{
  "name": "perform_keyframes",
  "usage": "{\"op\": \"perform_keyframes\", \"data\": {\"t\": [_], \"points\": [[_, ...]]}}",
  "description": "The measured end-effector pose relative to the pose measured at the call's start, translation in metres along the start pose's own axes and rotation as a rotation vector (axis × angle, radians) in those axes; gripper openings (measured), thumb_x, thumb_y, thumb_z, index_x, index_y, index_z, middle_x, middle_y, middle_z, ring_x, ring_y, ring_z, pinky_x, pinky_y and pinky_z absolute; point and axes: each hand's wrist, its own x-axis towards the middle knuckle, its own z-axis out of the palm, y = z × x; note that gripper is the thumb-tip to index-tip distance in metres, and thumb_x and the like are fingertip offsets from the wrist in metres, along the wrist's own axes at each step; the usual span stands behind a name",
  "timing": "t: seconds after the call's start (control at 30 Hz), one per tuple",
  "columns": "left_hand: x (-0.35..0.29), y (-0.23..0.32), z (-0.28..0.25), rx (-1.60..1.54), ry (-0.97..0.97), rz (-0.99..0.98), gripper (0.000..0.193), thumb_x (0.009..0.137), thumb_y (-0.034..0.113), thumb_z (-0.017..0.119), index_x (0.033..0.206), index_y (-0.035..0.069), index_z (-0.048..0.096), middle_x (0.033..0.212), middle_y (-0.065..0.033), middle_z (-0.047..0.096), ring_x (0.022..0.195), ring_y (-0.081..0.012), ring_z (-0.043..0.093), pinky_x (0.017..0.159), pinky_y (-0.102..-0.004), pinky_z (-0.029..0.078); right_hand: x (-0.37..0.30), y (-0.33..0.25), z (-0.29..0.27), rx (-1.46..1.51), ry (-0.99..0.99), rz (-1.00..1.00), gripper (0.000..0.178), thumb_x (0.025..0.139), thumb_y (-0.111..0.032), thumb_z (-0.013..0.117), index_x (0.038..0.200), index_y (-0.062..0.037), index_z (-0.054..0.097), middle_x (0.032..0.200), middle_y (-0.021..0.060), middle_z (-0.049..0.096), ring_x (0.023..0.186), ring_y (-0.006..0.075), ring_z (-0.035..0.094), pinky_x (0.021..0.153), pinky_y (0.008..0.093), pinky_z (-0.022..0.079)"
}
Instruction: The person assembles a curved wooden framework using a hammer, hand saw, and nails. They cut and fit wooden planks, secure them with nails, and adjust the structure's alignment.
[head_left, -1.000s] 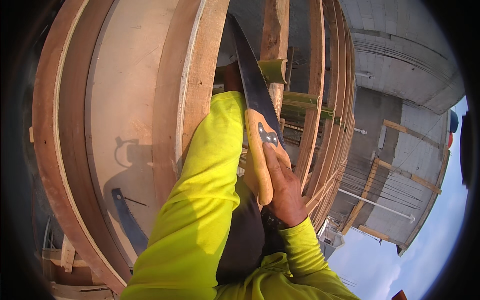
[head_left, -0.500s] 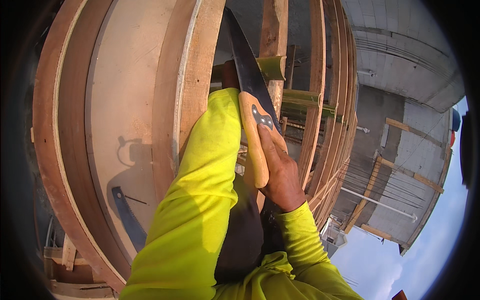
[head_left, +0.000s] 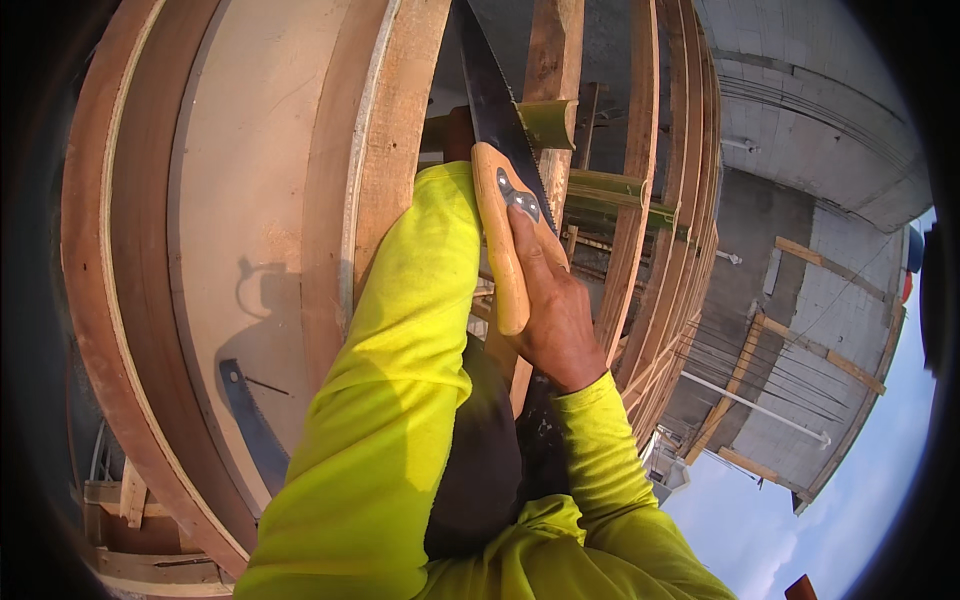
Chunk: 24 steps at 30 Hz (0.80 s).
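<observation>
My right hand [head_left: 558, 310] is closed round the wooden handle of a handsaw [head_left: 497, 110]. Its thumb lies along the handle near the metal rivets, and the dark toothed blade points away from me. Beyond the yellow sleeve, my left hand [head_left: 458, 135] is mostly hidden by the sleeve and the saw. It is at a green split bamboo piece [head_left: 548, 124] that runs crosswise between the timbers. The blade passes over this bamboo; whether it touches, I cannot tell. The left fingers do not show.
A wooden beam [head_left: 400, 130] and a broad plywood panel [head_left: 250, 180] lie to my left. On the panel rest a second saw blade [head_left: 250, 425] and a nail-like rod. Several timbers [head_left: 640, 150] and more bamboo [head_left: 605, 187] stand at right, with a concrete wall [head_left: 770, 330] beyond.
The handsaw and my right hand have moved slightly away from me, up in the view. My left arm stays nearly in place.
</observation>
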Motion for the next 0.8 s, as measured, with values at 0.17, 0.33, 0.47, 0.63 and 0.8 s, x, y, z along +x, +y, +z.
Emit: {"op": "perform_keyframes", "data": {"t": [0.17,0.33,0.47,0.63,0.8], "points": [[-0.033,0.066,0.03,0.379,-0.129,-0.126,0.026,0.089,0.012,0.066,0.112,0.001,0.073,0.102,-0.009,0.075,0.094,-0.012,0.068,0.081,-0.0267,0.051,-0.055,0.013,-0.035,0.074,0.354,0.011,0.072,0.079,0.002,0.064,0.146,0.0032,0.038,0.119,0.0249,0.063,0.094,0.0362,0.07,0.081,0.0378,0.055],[-0.015,0.085,0.019,0.468,-0.169,-0.092,0.029,0.088,0.013,0.067,0.114,0.003,0.072,0.102,-0.0101,0.075,0.091,-0.0124,0.067,0.085,-0.0264,0.051,-0.199,0.045,-0.084,-0.076,0.619,0.343,0.053,0.089,-0.004,0.056,0.139,0.0083,0.042,0.12,0.0196,0.062,0.098,0.0261,0.067,0.078,0.032,0.053],[-0.015,0.111,0.035,0.795,-0.215,-0.048,0.04,0.087,0.021,0.065,0.124,0.005,0.067,0.124,-0.0203,0.066,0.115,-0.0317,0.064,0.101,-0.034,0.046,-0.309,0.115,-0.089,0.039,0.831,0.532,0.056,0.091,-0.004,0.053,0.145,0.0048,0.039,0.126,0.0154,0.059,0.102,0.019,0.06,0.084,0.0304,0.05],[-0.069,0.144,0.016,1.013,-0.34,0.041,0.052,0.094,0.021,0.06,0.139,-0.003,0.051,0.133,-0.0235,0.059,0.122,-0.0267,0.058,0.104,-0.0325,0.042,-0.45,0.197,-0.049,0.09,0.91,0.951,0.06,0.09,-0.002,0.051,0.148,-0.0004,0.037,0.119,0.0185,0.062,0.095,0.0241,0.062,0.083,0.0335,0.051],[-0.166,0.175,-0.053,0.679,-0.518,-0.197,0.036,0.1,0.009,0.048,0.133,-0.007,0.054,0.133,-0.0171,0.059,0.123,-0.0285,0.058,0.102,-0.0369,0.047,-0.605,0.25,0.052,0.032,0.892,1.222,0.067,0.086,0.0,0.052,0.15,-0.0101,0.037,0.108,0.0244,0.066,0.087,0.0385,0.068,0.077,0.0393,0.054]]}}
